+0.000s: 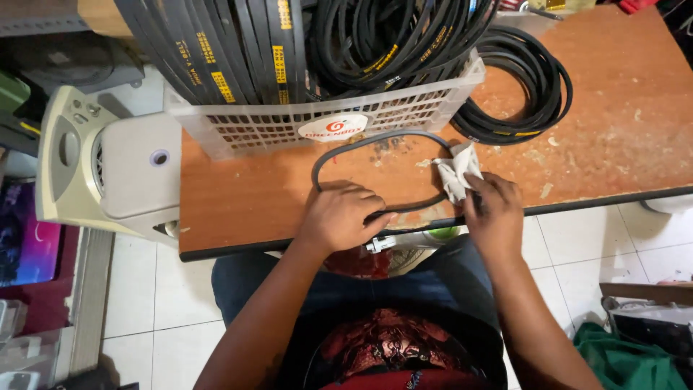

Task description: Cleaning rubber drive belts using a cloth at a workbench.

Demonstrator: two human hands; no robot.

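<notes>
Scuffed and flaking, the brown tabletop [621,108] fills the upper middle and right of the frame, and right at its near edge lies a single black rubber belt [375,137], spread flat in a loop. The left hand [339,217] presses down on the lower left of that loop, fingers curled over it and palm flat, apparently pinning it so it cannot slide. The right hand [494,209] sits at the loop's right end, fingers closed around a crumpled white cloth [456,170] bunched against the belt, seemingly gripping the rubber through the fabric. Just behind the loop stands a white lattice basket [325,123] crammed with more black belts [245,43], some with yellow print, leaning upright out of the top. To its right, a coil of belts [530,79] lies flat on the wood. At left, off the table's end, sits a cream-coloured appliance [101,166]. White floor tiles [585,238] show below, with green fabric [628,361] at lower right.
</notes>
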